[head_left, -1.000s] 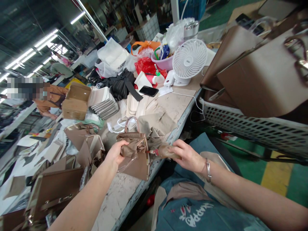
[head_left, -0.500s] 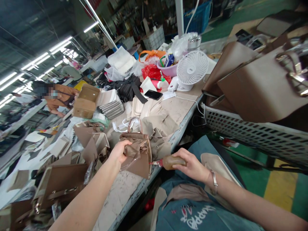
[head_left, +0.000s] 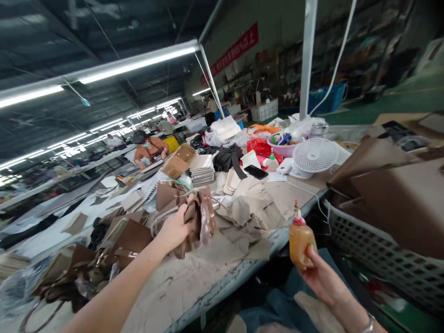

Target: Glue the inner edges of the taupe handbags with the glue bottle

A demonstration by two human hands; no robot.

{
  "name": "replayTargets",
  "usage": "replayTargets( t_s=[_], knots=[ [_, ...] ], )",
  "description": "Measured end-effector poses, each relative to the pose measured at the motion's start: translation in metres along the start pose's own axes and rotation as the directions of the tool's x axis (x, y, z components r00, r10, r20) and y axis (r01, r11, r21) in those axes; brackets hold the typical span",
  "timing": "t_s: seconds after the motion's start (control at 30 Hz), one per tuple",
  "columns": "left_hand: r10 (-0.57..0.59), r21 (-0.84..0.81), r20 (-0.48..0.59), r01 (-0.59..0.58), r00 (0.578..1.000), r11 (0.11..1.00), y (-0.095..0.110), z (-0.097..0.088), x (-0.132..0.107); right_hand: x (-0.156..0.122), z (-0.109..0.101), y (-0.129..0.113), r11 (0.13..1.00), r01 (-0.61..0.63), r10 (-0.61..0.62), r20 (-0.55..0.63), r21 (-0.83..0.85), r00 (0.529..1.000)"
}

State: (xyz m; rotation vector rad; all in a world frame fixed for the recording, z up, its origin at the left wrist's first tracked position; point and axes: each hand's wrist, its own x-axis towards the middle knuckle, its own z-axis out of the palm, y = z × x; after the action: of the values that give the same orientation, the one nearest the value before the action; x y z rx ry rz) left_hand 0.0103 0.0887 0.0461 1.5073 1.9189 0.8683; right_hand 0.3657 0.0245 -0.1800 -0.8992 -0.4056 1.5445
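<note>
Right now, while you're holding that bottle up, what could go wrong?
The bottle is in the right hand, out past the edge of the table, so a slip might drop it off the side. If it tips over the table, whatever is inside could perhaps drip onto the brown bag in the left hand or the tan material beside it. The white cord hanging near the bottle might get snagged too.

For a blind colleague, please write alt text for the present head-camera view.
A person's left grip holds a brown bag at a cluttered worktable, and the right grip holds an amber bottle, its red tip upward. A black phone lies farther back, near a white fan.
</note>
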Motion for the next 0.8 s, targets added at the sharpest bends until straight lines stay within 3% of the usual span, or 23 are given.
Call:
replayTargets(
  t_s=[0.03, 0.1, 0.2, 0.3, 0.43, 0.6, 0.7, 0.8],
  knots=[
    [0.14, 0.245, -0.013, -0.133, 0.99, 0.96, -0.001, -0.006, -0.002, 0.009, 0.002, -0.005, 1.0, 0.0, 0.0, 0.006, 0.012, 1.0],
    [0.302, 0.624, 0.088, -0.289, 0.949, 0.726, -0.009, -0.011, -0.007, 0.026, 0.009, -0.016, 1.0, 0.013, -0.012, 0.039, -0.013, 0.999],
    [0.244, 0.835, 0.246, -0.333, 0.938, 0.438, -0.03, -0.003, -0.014, 0.054, 0.02, -0.03, 0.981, 0.108, -0.105, 0.03, -0.159, 0.994],
    [0.167, 0.866, 0.35, -0.386, 0.922, 0.317, -0.054, 0.019, -0.027, 0.085, 0.024, -0.042, 0.939, 0.2, -0.225, -0.062, -0.28, 0.972],
    [0.1, 0.806, 0.488, -0.492, 0.867, 0.328, -0.071, 0.051, -0.051, 0.13, 0.021, -0.056, 0.841, 0.239, -0.354, -0.16, -0.486, 0.922],
    [0.004, 0.772, 0.489, -0.435, 0.872, 0.463, -0.077, 0.076, -0.072, 0.174, 0.013, -0.065, 0.631, 0.149, -0.446, -0.199, -0.761, 0.873],
    [0.001, 0.773, 0.458, -0.399, 0.889, 0.493, -0.084, 0.083, -0.08, 0.183, 0.009, -0.066, 0.488, 0.08, -0.476, -0.188, -0.869, 0.859],
    [0.043, 0.769, 0.427, -0.388, 0.903, 0.508, -0.089, 0.087, -0.088, 0.171, 0.009, -0.063, 0.352, 0.071, -0.523, -0.133, -0.933, 0.842]
  ],
)
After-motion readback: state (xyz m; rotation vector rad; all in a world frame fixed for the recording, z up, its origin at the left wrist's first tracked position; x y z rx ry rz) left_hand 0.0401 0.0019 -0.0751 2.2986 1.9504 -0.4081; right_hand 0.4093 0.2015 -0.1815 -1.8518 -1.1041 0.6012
